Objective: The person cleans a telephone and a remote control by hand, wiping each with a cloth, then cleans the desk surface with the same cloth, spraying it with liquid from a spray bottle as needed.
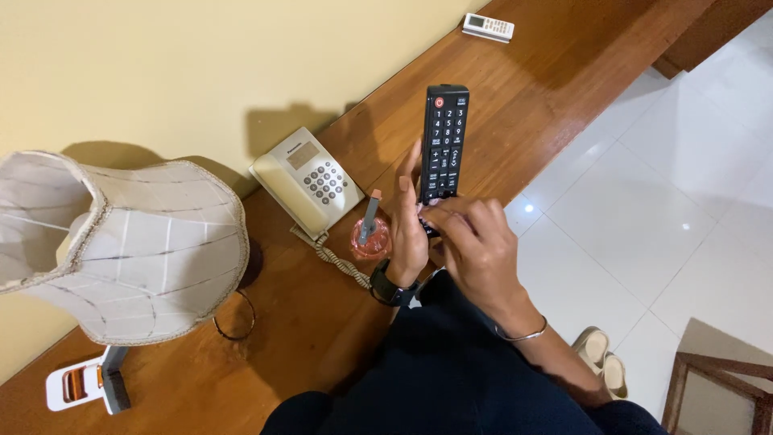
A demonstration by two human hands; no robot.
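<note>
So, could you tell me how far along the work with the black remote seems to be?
Already done: the black remote is off the wooden desk, raised with its buttons facing up. In hand: the left hand grips its lower end while the right hand covers that end, fingers on it. What is left cannot be judged; the lower end is hidden.

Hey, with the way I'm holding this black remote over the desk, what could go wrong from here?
The black remote is gripped only at its lower end by the left hand and right hand, so it might tip forward and drop. It could land on the pink glass or the corded phone close beside it.
</note>
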